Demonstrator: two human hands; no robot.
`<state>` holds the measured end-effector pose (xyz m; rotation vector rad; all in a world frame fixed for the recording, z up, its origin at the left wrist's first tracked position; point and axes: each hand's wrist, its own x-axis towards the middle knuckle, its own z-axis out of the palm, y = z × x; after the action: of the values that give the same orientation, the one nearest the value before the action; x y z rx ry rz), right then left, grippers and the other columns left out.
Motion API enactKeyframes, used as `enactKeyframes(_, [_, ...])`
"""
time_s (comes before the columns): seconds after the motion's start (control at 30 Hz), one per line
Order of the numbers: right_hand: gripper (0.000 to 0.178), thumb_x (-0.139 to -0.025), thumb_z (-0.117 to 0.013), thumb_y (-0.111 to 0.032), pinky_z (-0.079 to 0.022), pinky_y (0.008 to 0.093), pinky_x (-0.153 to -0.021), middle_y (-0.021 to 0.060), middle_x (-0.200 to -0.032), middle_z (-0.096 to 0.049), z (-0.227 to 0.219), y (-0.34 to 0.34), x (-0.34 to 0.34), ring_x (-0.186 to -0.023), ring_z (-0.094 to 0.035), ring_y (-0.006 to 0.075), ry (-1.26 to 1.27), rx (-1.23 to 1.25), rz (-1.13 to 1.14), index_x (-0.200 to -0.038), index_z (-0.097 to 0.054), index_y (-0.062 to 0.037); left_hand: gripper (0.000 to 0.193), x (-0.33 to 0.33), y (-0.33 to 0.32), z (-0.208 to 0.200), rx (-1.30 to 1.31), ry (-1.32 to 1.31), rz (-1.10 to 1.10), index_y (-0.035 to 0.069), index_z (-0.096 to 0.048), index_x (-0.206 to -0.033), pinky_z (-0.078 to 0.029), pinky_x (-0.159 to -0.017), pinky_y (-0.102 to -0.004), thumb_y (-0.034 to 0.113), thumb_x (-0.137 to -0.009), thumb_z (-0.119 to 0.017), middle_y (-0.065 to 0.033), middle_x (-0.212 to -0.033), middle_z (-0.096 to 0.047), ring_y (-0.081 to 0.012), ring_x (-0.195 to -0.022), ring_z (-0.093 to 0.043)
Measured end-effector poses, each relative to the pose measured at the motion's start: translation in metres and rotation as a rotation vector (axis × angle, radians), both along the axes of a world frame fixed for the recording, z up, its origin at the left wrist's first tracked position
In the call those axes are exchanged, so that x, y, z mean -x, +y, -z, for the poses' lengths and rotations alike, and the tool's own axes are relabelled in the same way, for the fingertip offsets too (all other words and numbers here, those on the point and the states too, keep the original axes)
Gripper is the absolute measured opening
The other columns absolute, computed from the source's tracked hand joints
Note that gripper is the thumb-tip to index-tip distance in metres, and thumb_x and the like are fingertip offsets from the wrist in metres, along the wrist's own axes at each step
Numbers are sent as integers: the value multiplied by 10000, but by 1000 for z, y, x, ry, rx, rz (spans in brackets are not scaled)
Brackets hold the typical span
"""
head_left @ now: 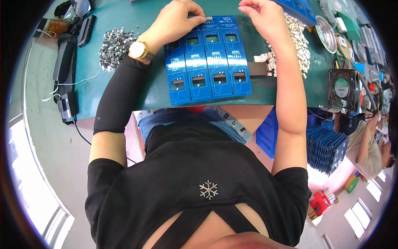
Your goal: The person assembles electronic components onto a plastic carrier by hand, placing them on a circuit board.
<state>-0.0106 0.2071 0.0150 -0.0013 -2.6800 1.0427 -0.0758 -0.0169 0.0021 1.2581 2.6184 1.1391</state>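
Blue circuit board panel [203, 68] lies on the green table [143, 89], upper centre of frame, printed face up, rows of rectangular cutouts, light glare across the middle.

Left hand [178, 18] is at the panel's top edge, fingers curled, thumb tip right by a small pale part [209, 18] there. Can't tell if it's pinching that part or just touching it. Gold watch [138, 50] on that wrist, black sleeve [118, 93] on the forearm.

Right hand [265, 16] is top centre-right, off the panel's upper right corner. Thumb and fingertips drawn close together; can't tell if anything sits between them. Forearm crosses in front of a pile of small white connectors [297, 43].

Pile of small black-and-silver components [112, 47] upper left, near the watch wrist. Brown strip [259, 69] at the panel's right edge. More blue boards [299, 10] upper right, round metal dish [326, 35] just beside them, square black fan [343, 89] on the right.
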Motion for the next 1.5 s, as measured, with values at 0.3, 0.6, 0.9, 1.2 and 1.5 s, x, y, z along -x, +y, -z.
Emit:
enactKeyframes(0.3, [120, -794, -660, -68, -507, 362, -775, 163, -883, -672, 16, -3, 5, -869, -645, 318, 133, -95, -73, -889, -712, -16, 124, 2, 1, 11, -228, 97, 177, 6, -646, -733, -467, -752, -383, 118, -768, -685, -148, -808, -630, -311, -823, -588])
enactKeyframes(0.6, [117, -798, -646, -75, -502, 360, -781, 155, -856, -662, 17, -4, 9, -865, -633, 308, 76, -68, -174, -878, -718, -28, 117, -3, -1, 6, -254, 163, 217, 23, -635, -729, -453, -778, -381, 122, -769, -683, -127, -836, -628, -309, -851, -578])
enactKeyframes(0.9, [123, -807, -641, -95, -498, 353, -786, 137, -881, -662, 28, -4, 12, -872, -634, 299, 30, -79, -278, -889, -719, -47, 151, -1, -7, 21, 112, 263, 3, 42, -687, -874, -478, -880, -355, 186, -832, -665, -70, -1047, -669, -258, -996, -603])
enactKeyframes(1.2, [121, -811, -638, -105, -502, 357, -768, 132, -878, -665, 26, -4, 12, -857, -638, 299, 4, -62, -283, -883, -721, -53, 128, -3, -8, 20, 75, 235, 10, 40, -683, -872, -484, -867, -343, 162, -837, -666, -73, -1052, -670, -255, -983, -613])
enactKeyframes(1.5, [124, -807, -638, -112, -505, 365, -762, 133, -872, -667, 21, -2, 13, -850, -637, 309, 40, -135, -336, -880, -719, -54, 143, 0, -10, 21, 66, 185, 7, 31, -691, -897, -481, -882, -340, 162, -847, -661, -77, -1074, -672, -250, -997, -623])
